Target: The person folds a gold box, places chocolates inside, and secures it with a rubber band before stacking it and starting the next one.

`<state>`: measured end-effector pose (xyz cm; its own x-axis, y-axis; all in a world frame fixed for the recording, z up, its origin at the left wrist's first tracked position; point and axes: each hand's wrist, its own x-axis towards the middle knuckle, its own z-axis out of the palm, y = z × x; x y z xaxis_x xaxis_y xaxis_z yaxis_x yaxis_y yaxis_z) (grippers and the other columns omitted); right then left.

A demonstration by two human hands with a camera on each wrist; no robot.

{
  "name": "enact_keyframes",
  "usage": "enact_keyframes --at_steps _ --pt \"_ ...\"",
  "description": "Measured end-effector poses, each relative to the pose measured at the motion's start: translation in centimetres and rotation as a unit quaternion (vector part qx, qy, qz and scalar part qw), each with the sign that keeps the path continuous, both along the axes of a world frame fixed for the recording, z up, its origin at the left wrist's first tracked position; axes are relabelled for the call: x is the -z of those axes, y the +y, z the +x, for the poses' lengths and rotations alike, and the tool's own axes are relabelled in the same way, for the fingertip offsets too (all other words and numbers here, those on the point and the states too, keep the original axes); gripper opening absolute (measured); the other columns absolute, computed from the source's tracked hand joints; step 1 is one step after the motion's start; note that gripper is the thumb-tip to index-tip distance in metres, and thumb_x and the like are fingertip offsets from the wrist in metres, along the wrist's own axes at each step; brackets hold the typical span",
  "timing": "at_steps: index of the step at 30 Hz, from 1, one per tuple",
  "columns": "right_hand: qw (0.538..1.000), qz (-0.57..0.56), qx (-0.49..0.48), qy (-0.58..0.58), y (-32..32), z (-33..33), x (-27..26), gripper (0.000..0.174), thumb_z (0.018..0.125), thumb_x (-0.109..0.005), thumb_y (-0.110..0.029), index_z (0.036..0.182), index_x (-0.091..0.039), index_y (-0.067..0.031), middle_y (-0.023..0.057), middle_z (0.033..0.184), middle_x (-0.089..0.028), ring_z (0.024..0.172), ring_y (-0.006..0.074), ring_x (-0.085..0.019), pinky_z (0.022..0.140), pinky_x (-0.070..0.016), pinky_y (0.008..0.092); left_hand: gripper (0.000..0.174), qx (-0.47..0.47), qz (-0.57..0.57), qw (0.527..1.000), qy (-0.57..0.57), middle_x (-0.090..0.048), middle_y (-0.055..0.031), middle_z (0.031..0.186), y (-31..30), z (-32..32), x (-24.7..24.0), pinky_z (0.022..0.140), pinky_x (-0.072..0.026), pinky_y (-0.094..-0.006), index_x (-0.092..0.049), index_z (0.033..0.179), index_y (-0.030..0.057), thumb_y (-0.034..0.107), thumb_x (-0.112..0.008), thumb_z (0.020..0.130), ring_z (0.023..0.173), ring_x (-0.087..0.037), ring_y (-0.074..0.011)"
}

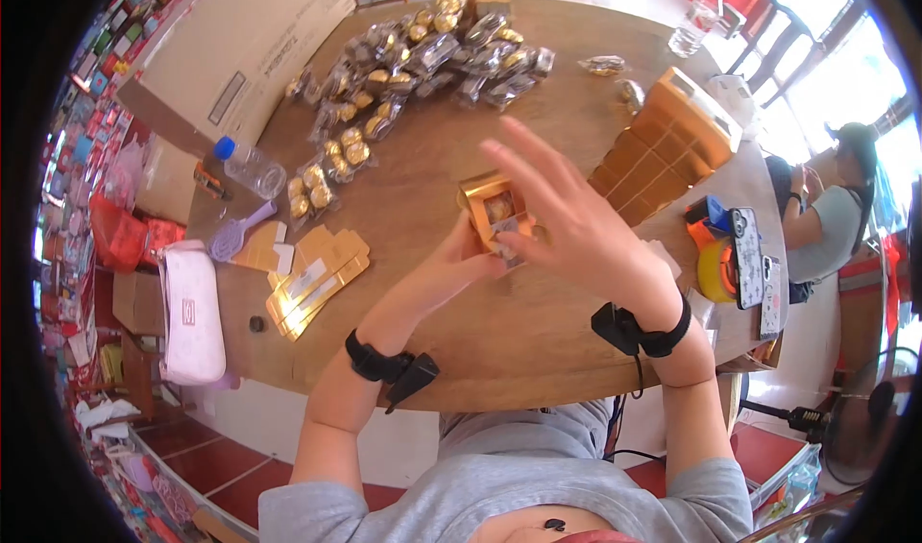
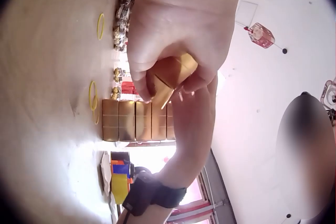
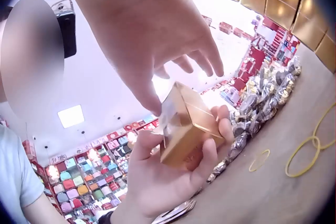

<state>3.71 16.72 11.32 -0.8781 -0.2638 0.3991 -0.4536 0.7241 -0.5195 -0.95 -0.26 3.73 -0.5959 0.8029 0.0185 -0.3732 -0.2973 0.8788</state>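
Observation:
My left hand grips a small gold gift box over the middle of the table, fingers and thumb wrapped round its sides. The box has a see-through window, with something round and gold behind it in the head view. Above it my right hand is spread, fingers straight and apart. In the right wrist view the right thumb lies right at the window side of the gold box, while the other fingers point away from it. The left wrist view shows the box's plain gold underside between the left fingers.
Clear packs of gold-wrapped chocolates heap at the back. A stack of gold boxes stands right, near a tape dispenser and phone. Flattened gold cartons, a hairbrush and a bottle lie left. Rubber bands lie on the table.

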Motion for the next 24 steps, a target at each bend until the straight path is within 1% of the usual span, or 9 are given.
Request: enact_keyframes --at_steps 3,8,11,14,15,16,18,19,24 --pt "0.979 0.174 -0.079 0.07 1.0 1.2 -2.2 0.074 0.07 -0.069 -0.018 0.136 -0.037 -0.0116 0.0146 0.14 -0.034 0.126 0.0355 -0.037 0.102 -0.0369 0.042 0.07 0.105 -0.084 0.99 0.033 -0.048 -0.0108 0.126 -1.3 -0.5 -2.1 0.087 -0.0465 -0.0305 -0.022 0.139 0.0073 0.014 -0.062 0.082 0.105 -0.055 -0.0171" --pt "0.984 0.122 -0.122 -0.038 1.4 4.6 -3.4 0.062 0.073 -0.065 -0.016 0.13 -0.043 -0.0094 0.0118 0.126 -0.047 0.114 0.0302 -0.048 0.093 -0.0425 0.0393 0.068 0.315 -0.12 0.94 0.06 -0.059 -0.0123 0.111 -2.7 -0.9 -3.5 0.074 -0.0506 -0.0282 -0.024 0.139 0.0071 0.037 -0.058 0.087 0.081 -0.065 -0.0189" --pt "0.989 0.095 -0.097 -0.064 1.9 6.4 -3.8 0.058 0.068 -0.072 -0.013 0.122 -0.052 -0.0076 0.0097 0.115 -0.053 0.103 0.0263 -0.055 0.085 -0.0466 0.0366 0.069 0.328 -0.091 0.94 0.002 -0.061 -0.0182 0.107 -1.9 0.1 -4.8 0.075 -0.0507 -0.0324 -0.035 0.131 0.0011 0.054 -0.045 0.089 0.087 -0.064 -0.0212" --pt "0.998 -0.007 -0.042 0.035 4.1 8.4 -6.2 0.056 0.061 -0.074 -0.011 0.114 -0.056 -0.0037 0.0105 0.104 -0.056 0.098 0.0276 -0.055 0.081 -0.0469 0.0376 0.079 0.117 -0.024 0.992 0.03 -0.056 -0.0189 0.115 -1.2 1.9 -4.1 0.084 -0.047 -0.0336 -0.028 0.136 0.003 0.063 -0.04 0.087 0.097 -0.06 -0.0216" --pt "0.994 -0.031 0.033 0.102 5.0 8.8 -7.1 0.053 0.057 -0.078 -0.009 0.106 -0.061 -0.0031 0.0097 0.102 -0.058 0.095 0.0278 -0.056 0.08 -0.047 0.0384 0.079 0.128 -0.013 0.991 0.04 -0.056 -0.0191 0.115 -1.1 1.5 -4.0 0.085 -0.0462 -0.0343 -0.029 0.136 0.0026 0.063 -0.04 0.087 0.098 -0.059 -0.0223" --pt "0.981 -0.071 0.127 0.126 6.2 9.2 -7.7 0.051 0.059 -0.079 -0.01 0.107 -0.062 -0.0046 0.0096 0.107 -0.058 0.096 0.0282 -0.056 0.082 -0.0462 0.0371 0.079 0.138 -0.002 0.989 0.05 -0.056 -0.0193 0.115 -1.2 0.8 -4.0 0.086 -0.0454 -0.0349 -0.03 0.135 0.0021 0.063 -0.039 0.087 0.1 -0.058 -0.023" --pt "0.936 -0.196 0.205 0.207 9.1 7.7 -8.4 0.044 0.07 -0.075 -0.009 0.111 -0.061 -0.0065 0.0066 0.106 -0.058 0.095 0.0178 -0.056 0.082 -0.0466 0.0313 0.078 0.132 -0.002 0.989 0.068 -0.056 -0.0195 0.113 -1.2 0.4 -3.6 0.085 -0.0451 -0.0357 -0.032 0.134 0.0017 0.064 -0.038 0.087 0.099 -0.058 -0.0246" --pt "0.922 -0.225 0.271 0.162 10.2 7.0 -8.8 0.041 0.075 -0.073 -0.013 0.113 -0.06 -0.0084 0.0048 0.106 -0.057 0.095 0.0131 -0.055 0.083 -0.0463 0.0295 0.078 0.116 -0.014 0.99 0.079 -0.057 -0.0194 0.112 -1.0 0.4 -3.2 0.083 -0.0456 -0.0357 -0.033 0.133 0.0018 0.065 -0.036 0.087 0.097 -0.059 -0.0255" --pt "0.931 -0.09 0.307 0.175 14.6 3.5 -6.0 0.043 0.074 -0.074 -0.026 0.112 -0.062 -0.0101 0.0064 0.097 -0.057 0.089 0.0165 -0.055 0.081 -0.0463 0.0292 0.071 0.12 -0.051 0.988 0.088 -0.057 -0.0189 0.11 -0.6 -0.2 -1.8 0.082 -0.046 -0.0353 -0.038 0.129 0.002 0.06 -0.041 0.088 0.095 -0.06 -0.0248"
